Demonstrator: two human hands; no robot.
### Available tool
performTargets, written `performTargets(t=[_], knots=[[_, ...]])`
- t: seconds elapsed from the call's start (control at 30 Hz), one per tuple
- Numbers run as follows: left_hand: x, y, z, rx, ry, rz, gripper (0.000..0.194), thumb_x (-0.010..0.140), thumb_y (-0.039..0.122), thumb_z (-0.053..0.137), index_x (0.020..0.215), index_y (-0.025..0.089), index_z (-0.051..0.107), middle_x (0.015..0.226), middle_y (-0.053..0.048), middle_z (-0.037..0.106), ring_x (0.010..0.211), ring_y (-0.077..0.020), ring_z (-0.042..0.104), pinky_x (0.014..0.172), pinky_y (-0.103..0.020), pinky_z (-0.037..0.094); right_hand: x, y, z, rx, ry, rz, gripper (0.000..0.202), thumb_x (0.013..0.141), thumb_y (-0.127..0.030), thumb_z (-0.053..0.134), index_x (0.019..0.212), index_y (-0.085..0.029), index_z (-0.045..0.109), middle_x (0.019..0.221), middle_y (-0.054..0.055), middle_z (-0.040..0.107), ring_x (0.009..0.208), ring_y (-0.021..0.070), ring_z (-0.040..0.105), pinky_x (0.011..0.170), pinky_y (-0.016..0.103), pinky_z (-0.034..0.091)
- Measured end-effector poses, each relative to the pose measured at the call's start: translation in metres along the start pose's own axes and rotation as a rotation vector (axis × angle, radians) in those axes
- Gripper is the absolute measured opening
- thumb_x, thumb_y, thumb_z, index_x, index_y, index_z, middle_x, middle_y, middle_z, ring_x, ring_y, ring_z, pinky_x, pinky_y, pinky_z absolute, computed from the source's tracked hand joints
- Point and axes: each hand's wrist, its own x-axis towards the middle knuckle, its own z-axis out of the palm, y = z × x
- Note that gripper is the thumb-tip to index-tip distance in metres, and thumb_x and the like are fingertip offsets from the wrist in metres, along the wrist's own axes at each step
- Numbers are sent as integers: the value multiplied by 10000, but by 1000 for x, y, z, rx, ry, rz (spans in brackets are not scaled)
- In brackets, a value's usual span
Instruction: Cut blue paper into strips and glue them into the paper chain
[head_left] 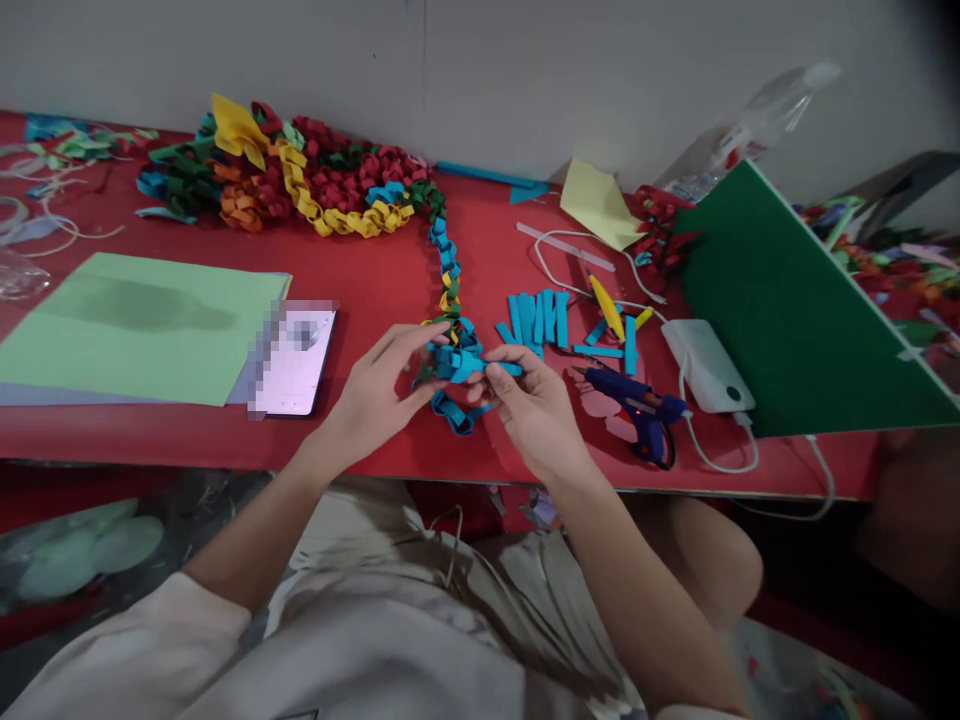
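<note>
Curled around the blue end links of a paper chain [448, 262] is my left hand [384, 385], its fingers and thumb on either side of them. My right hand [536, 405] pinches a blue paper strip [511, 369] between thumb and fingers, against those links. A few more blue links [454, 413] lie on the red table just below. The chain runs up the table through green, yellow and blue links to a large multicoloured pile of chain [330, 175]. Loose blue paper strips [536, 318] lie beyond my right hand, beside a blue glue gun [634, 402].
On the left are a phone [300, 360] and green paper sheets [142, 325]. To the right, a white power bank [707, 365] with cables sits before a leaning green board [810, 320]. Behind are a yellow paper piece [600, 200] and a plastic bottle [757, 125] near the wall.
</note>
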Motion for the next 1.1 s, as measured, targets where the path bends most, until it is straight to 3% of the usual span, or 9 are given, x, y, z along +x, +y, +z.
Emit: performTargets(t=[0.17,0.27,0.37,0.53,0.7,0.83,1.0,1.1], knots=[[4,-1,1,-18,77,62,317,975,237,651,1290,212,626,1052,-45,704,954,-157,676,903,-296,565,0,-1,-7,-32,77,-4,274,844,-381,795,1003,-222,638,768,-23,695,642,99,628,637,230,513],[3,-4,1,-43,-18,29,483,912,291,741,1363,231,579,1238,-84,645,1055,-186,667,920,-315,577,1,-2,-6,38,54,55,225,858,-322,764,1017,-224,639,720,-30,665,628,94,599,621,217,490],[1,-5,3,-12,-85,99,639,873,344,779,1444,258,505,1376,-120,570,1262,-255,598,1053,-395,545,3,-2,-3,188,35,156,207,820,-245,753,992,-215,642,673,-43,613,591,79,547,583,195,468],[-1,-5,9,147,60,299,488,936,238,699,1385,251,511,1303,-125,623,1223,-259,615,1054,-433,536,4,1,1,345,26,238,158,771,-164,712,889,-212,618,664,-47,554,563,70,477,555,195,453],[-2,-1,13,67,52,329,347,939,167,680,1263,194,556,1177,-103,676,1170,-206,646,1033,-358,563,4,1,4,304,16,253,157,770,-199,699,873,-219,583,647,-54,522,553,72,456,560,206,443],[-2,5,9,2,131,199,257,933,145,682,1180,205,638,1158,-75,670,1110,-168,671,990,-304,575,5,3,-1,46,125,112,205,793,-271,692,951,-228,568,647,-61,510,585,96,500,530,217,404],[-5,3,2,-84,286,-83,240,906,223,729,1143,202,694,1191,-65,648,962,-130,683,790,-226,594,0,2,-13,-714,377,-259,246,866,-252,624,1094,-232,534,714,-44,593,554,119,555,531,254,424],[-9,-2,3,-94,347,-123,328,916,261,735,1231,214,658,1195,-67,681,1003,-144,693,824,-245,599,-7,-1,-10,-900,469,-493,212,904,-230,602,1106,-227,540,873,7,655,612,120,622,566,264,485]])
